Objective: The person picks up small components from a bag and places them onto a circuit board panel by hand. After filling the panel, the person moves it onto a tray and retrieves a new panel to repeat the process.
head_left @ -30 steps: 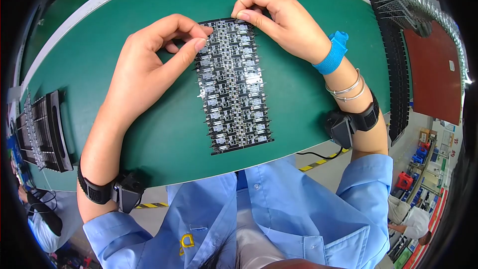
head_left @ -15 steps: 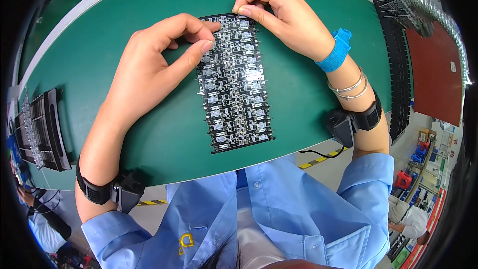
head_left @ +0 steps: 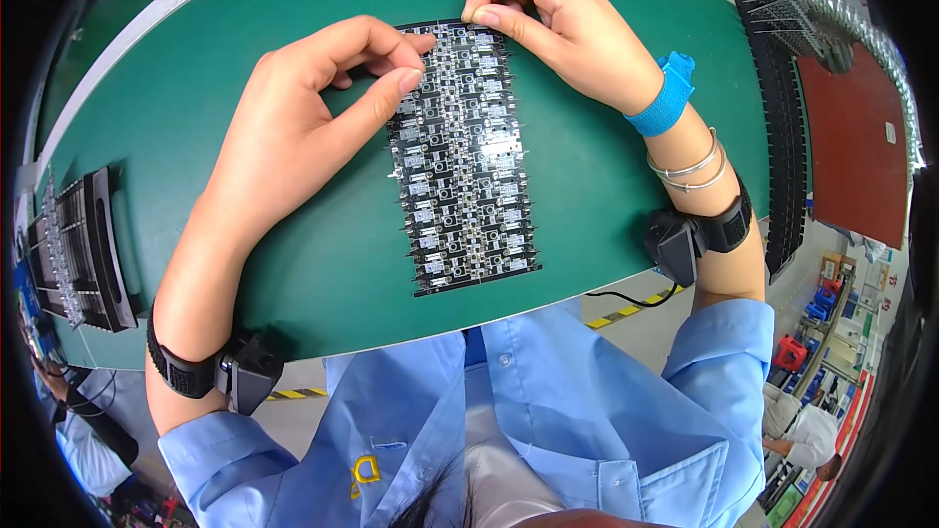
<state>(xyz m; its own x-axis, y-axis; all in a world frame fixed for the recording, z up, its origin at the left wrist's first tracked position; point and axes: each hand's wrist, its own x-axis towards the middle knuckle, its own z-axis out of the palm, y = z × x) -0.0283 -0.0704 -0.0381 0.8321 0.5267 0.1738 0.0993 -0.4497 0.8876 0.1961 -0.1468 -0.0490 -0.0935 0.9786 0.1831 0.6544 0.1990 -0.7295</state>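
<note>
A black circuit board panel (head_left: 465, 166), densely set with rows of small components and pins along both long sides, lies lengthwise on the green tabletop. My right hand (head_left: 548, 24) pinches its far right edge between thumb and fingers. My left hand (head_left: 323, 98) is over the far left part of the panel, fingers curled and thumb close to them. Its index fingertip rests at the board's upper left; whatever is between thumb and fingers is too small or hidden to make out.
The green table (head_left: 626, 186) curves along its near edge. A black rack with slats (head_left: 88, 249) stands at the left. To the right are a long black toothed strip (head_left: 782, 156), a bundle of metal pins (head_left: 782, 15) and a brown-red board (head_left: 856, 147). Other people are partly visible at both lower sides.
The panel and my right hand have shifted very slightly away from me. My left hand keeps nearly the same pose over the panel's far left part.
</note>
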